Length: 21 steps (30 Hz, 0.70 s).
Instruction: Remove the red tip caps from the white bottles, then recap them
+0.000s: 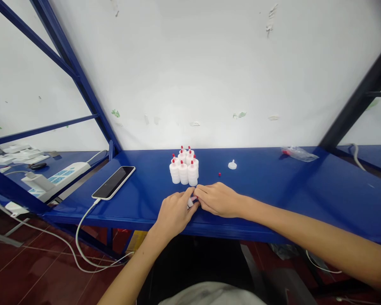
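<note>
Your left hand (174,212) pinches a short, white, plastic-looking piece (190,203), lower centre of frame.
Your right hand (220,199) curls beside it, hold unclear; probably light, slippery: grip its sides.

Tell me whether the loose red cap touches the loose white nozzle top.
No, blue tabletop shows between the red cap and the white nozzle top.
</note>
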Each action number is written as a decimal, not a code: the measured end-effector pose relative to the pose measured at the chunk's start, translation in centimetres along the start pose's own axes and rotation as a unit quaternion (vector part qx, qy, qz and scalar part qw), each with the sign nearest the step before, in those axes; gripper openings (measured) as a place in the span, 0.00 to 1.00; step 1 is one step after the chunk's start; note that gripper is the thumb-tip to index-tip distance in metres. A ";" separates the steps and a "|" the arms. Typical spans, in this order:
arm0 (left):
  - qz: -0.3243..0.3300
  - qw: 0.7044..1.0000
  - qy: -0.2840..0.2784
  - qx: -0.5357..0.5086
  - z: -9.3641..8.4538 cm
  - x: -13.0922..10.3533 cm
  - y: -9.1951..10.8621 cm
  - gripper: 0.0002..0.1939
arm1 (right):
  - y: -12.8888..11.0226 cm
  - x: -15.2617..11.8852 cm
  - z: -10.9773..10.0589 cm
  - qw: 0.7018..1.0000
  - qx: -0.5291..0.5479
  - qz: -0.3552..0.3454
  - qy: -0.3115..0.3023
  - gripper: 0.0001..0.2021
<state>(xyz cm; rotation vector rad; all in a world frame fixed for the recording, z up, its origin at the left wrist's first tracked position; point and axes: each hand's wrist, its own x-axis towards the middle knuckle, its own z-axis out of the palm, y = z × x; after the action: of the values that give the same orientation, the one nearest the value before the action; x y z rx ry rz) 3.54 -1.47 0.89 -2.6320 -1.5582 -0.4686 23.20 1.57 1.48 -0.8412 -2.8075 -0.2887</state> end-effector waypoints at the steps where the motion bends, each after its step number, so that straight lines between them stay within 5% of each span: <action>1: 0.006 1.000 -0.002 0.006 0.0 0.0 0.0 0.12 | 0.1 0.0 0.0 1.000 -0.011 0.000 -0.001 0.12; 5: 0.016 1.000 -0.011 0.016 0.0 0.0 0.0 0.10 | -0.4 0.2 0.0 0.999 -0.051 0.007 -0.011 0.12; 11: -0.001 1.000 0.005 0.018 0.2 -0.1 0.2 0.09 | -1.1 1.2 -0.5 0.992 -0.055 0.107 -0.048 0.13; 16: -0.034 0.998 0.045 0.009 0.4 -0.2 0.2 0.15 | 3.1 -0.2 -1.8 0.967 -0.066 0.244 -0.043 0.13; 21: -0.021 0.999 0.034 0.002 0.3 0.0 0.1 0.15 | 7.8 -2.2 -1.5 0.972 0.009 0.232 0.045 0.14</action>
<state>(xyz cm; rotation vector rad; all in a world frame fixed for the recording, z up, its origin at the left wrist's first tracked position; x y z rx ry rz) 3.69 -1.49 0.59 -2.5566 -1.5964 -0.5510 29.54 6.46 3.37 -1.3997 -2.4315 -0.2164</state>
